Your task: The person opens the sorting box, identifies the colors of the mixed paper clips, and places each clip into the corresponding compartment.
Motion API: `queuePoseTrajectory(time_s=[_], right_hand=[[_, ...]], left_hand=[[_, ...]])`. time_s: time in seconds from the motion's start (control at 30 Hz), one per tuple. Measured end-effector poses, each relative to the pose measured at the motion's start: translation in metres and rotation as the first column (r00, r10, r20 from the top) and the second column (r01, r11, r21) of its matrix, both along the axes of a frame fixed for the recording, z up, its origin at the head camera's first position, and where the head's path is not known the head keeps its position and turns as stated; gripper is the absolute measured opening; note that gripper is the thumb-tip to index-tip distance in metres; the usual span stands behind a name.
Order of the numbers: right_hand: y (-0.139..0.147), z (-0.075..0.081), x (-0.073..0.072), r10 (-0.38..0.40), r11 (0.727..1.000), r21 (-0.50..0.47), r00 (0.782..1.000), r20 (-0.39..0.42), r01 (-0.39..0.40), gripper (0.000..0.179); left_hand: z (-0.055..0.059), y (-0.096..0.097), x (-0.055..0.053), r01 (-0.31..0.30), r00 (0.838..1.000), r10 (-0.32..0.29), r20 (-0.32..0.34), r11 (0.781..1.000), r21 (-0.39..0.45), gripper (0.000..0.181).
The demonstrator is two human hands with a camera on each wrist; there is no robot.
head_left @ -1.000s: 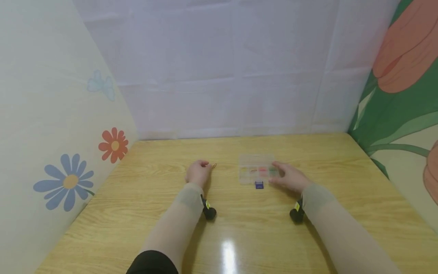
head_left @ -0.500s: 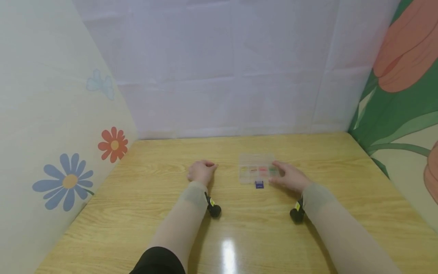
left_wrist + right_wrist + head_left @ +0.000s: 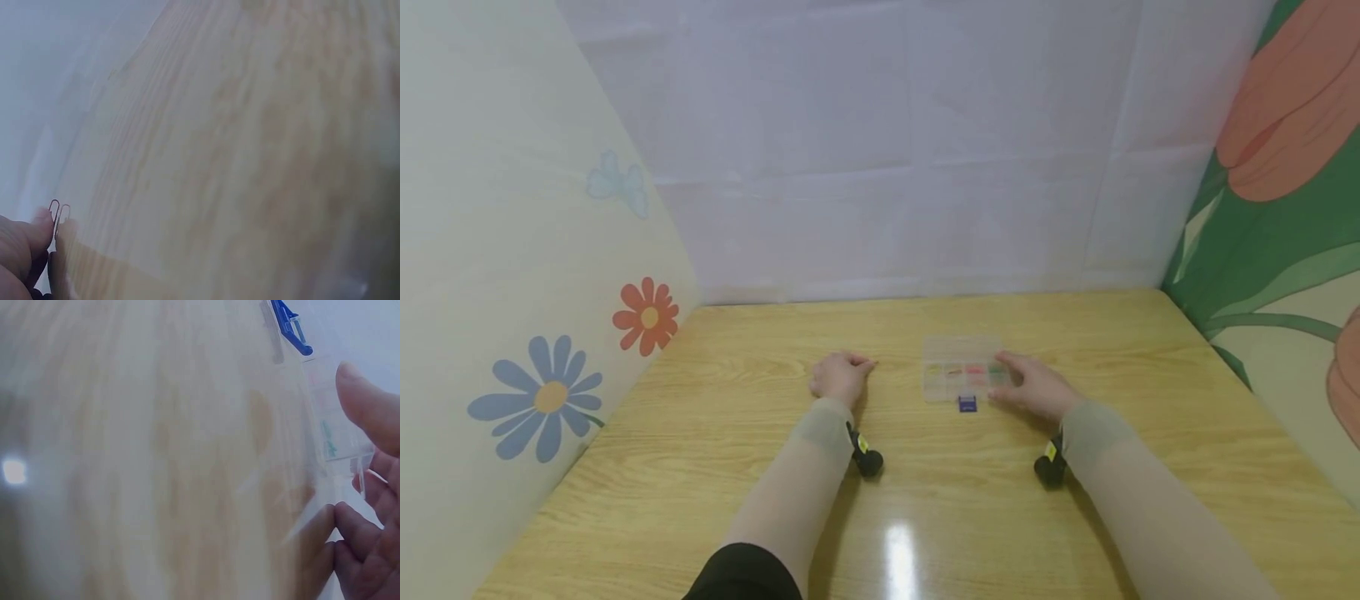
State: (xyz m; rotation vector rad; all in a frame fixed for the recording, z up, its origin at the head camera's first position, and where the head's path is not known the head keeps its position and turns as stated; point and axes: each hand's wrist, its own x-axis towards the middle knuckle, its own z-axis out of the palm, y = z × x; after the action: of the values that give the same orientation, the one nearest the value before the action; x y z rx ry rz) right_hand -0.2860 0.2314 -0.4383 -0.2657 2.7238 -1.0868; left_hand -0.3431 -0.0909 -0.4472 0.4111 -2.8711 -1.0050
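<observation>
My left hand (image 3: 840, 377) pinches a reddish wire paper clip (image 3: 54, 205) between thumb and fingertips, close to the tabletop. In the left wrist view the clip's rounded end sticks up past the fingertips; a second loop beside it looks like its reflection. To the right lies a clear plastic compartment box (image 3: 932, 387) with a blue latch (image 3: 967, 404) on its near side. Small yellow, reddish, pink and green items sit in separate compartments. My right hand (image 3: 1037, 387) holds the box's right end, thumb at the near side and fingers round the far side.
The wood-grain table (image 3: 895, 467) is glossy and reflects a bright light near the front. A white cloth (image 3: 917, 167) hangs behind it. Flower-printed panels stand at left and right. A small black wrist camera (image 3: 868, 461) is strapped to each wrist.
My left hand has shifted slightly right, and the paper clip that showed beyond its fingertips is now hardly visible in the head view. My right hand and the box stay put.
</observation>
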Motion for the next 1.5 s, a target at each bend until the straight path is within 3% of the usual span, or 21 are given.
queuePoseTrajectory(time_s=[0.3, 0.67, 1.13, 1.5], right_hand=[[-0.002, 0.002, 0.002, -0.008, 1.0, 0.005, 1.0, 0.014, 0.008, 0.085], [0.0, 0.0, 0.0, -0.006, 1.0, -0.005, 1.0, 0.012, 0.006, 0.085], [-0.002, 0.0, 0.002, -0.004, 1.0, -0.003, 1.0, -0.016, 0.004, 0.082], [-0.001, -0.001, 0.0, -0.007, 1.0, 0.002, 1.0, -0.001, 0.007, 0.082]], left_hand=[[0.002, 0.002, 0.003, 0.018, 0.999, -0.015, -0.041, 0.996, 0.083, 0.02], [0.008, 0.026, 0.009, 0.172, 0.983, -0.16, -0.091, 0.974, 0.148, 0.019], [0.017, 0.069, 0.017, 0.272, 0.958, -0.254, -0.133, 0.953, 0.137, 0.016], [0.018, 0.092, 0.021, 0.325, 0.942, -0.315, -0.117, 0.943, 0.073, 0.013]])
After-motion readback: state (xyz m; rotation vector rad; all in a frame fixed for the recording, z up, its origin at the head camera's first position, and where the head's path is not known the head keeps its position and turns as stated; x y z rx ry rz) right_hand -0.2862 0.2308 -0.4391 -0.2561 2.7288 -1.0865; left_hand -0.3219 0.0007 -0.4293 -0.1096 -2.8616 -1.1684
